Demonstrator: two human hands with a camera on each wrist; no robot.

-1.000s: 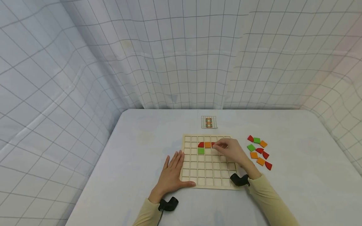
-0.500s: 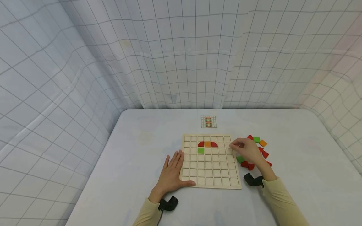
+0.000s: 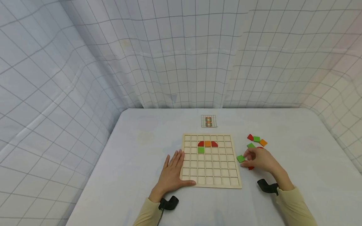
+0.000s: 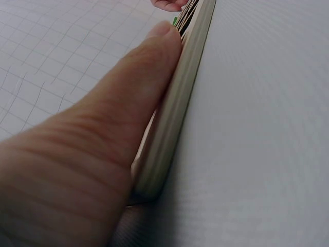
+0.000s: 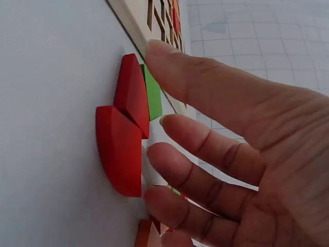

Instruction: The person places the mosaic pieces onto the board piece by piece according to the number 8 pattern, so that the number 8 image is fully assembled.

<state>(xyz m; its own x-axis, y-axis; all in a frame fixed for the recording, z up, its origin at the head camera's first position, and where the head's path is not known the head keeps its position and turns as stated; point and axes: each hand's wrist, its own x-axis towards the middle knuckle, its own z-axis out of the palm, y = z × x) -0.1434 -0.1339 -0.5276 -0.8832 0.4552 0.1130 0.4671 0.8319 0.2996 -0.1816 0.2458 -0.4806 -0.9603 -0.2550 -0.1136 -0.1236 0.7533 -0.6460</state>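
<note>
A wooden grid board (image 3: 209, 172) lies on the table. My left hand (image 3: 170, 177) rests at its left front corner, fingers straight along the left side and thumb over the front edge. On the board sit two red quarter-round tiles (image 3: 214, 144) with an orange square tile (image 3: 207, 143) between them, and a green square tile (image 3: 201, 150) below the left red one. My right hand (image 3: 261, 159) is over the loose tiles to the right, thumb and fingers apart with nothing between them. Its fingertips are close to a loose green square tile (image 3: 240, 158) and two red quarter-round tiles (image 5: 121, 154).
Behind the board lies a small pattern card (image 3: 208, 121) with a printed grid. More loose tiles, including an orange square (image 3: 263, 142) and a green square (image 3: 256, 139), lie beyond my right hand, which hides some of them. A checked white curtain (image 3: 186, 62) hangs behind the table.
My right hand has left the red quarter-round tile on the board and moved right and toward me, over the loose tiles, its fingers spreading. The left hand stays put.
</note>
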